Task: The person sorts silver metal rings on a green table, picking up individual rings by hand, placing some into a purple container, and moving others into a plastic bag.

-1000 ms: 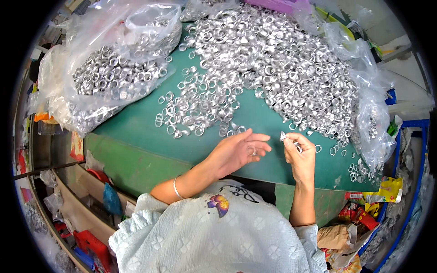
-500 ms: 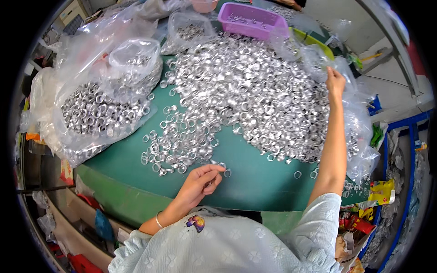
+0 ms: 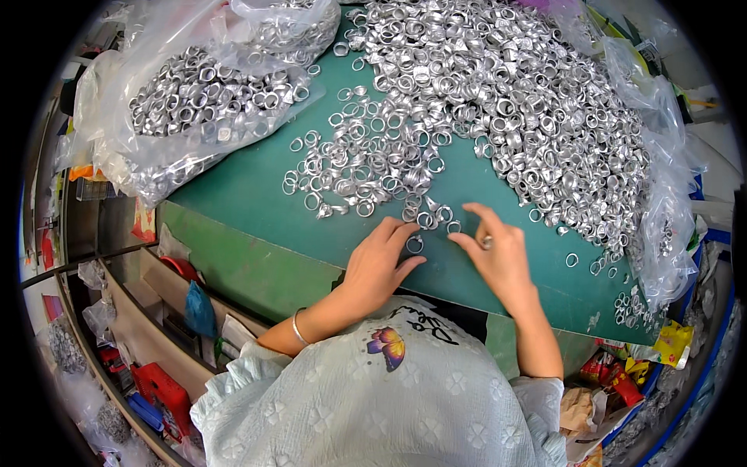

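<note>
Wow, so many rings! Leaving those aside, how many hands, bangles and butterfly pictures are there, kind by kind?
Hands: 2 (left hand, right hand)
Bangle: 1
Butterfly picture: 1
Total: 4, without the rings, which are heaped too thickly to count.

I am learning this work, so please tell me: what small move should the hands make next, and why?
Perhaps the right hand should close thumb and index finger on the ring near its thumb tip: thumb and index finger stand apart, and this ring lies close by.
</note>
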{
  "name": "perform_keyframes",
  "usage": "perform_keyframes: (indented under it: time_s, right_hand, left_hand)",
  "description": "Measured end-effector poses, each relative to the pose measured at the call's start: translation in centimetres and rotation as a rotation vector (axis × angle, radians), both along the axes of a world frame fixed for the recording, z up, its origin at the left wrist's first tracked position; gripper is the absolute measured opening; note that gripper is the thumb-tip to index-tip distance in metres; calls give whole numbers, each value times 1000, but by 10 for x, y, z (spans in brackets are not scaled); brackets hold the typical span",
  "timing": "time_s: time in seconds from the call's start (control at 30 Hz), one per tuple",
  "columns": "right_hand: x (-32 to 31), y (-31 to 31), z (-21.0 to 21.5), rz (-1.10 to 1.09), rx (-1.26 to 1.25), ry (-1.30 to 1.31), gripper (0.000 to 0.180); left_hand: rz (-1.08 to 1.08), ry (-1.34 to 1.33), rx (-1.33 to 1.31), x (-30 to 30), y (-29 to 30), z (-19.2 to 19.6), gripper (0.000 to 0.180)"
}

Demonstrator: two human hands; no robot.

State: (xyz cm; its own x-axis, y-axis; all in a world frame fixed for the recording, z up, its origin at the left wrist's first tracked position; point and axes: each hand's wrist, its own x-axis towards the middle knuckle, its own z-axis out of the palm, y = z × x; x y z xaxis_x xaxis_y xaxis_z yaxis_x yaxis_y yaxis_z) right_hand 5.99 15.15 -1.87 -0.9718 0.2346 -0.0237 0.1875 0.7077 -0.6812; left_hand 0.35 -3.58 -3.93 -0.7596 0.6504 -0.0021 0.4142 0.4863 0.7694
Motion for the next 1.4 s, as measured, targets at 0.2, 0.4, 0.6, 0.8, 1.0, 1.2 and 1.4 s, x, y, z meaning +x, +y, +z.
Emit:
perform_keyframes:
  time_s: [0.2, 0.4, 0.6, 0.8, 1.0, 1.2, 1.4]
  right_hand:
    - [-8, -12, -29, 57, 224, 201, 20]
    - [2, -14, -29, -42, 77, 158, 9]
    - [-2, -16, -39, -85, -144, 252, 15]
    - [23, -23, -13, -261, -1174, -5, 15]
    - [34, -32, -5, -228, -1303, 41, 17]
    - [40, -38, -8, -266, -1329, 162, 15]
    - [46, -28, 3, -279, -1479, 261, 12]
  left_hand:
    - [49, 18, 113, 2, 4, 1, 36]
    - [47, 12, 189, 5, 8, -1, 34]
    - [19, -12, 227, 7, 13, 2, 37]
    - [28, -616, 508, 6, 15, 14, 42]
    - [-54, -490, 520, 8, 15, 13, 37]
    - [-117, -488, 527, 11, 15, 12, 36]
    - [-95, -850, 604, 5, 7, 24, 35]
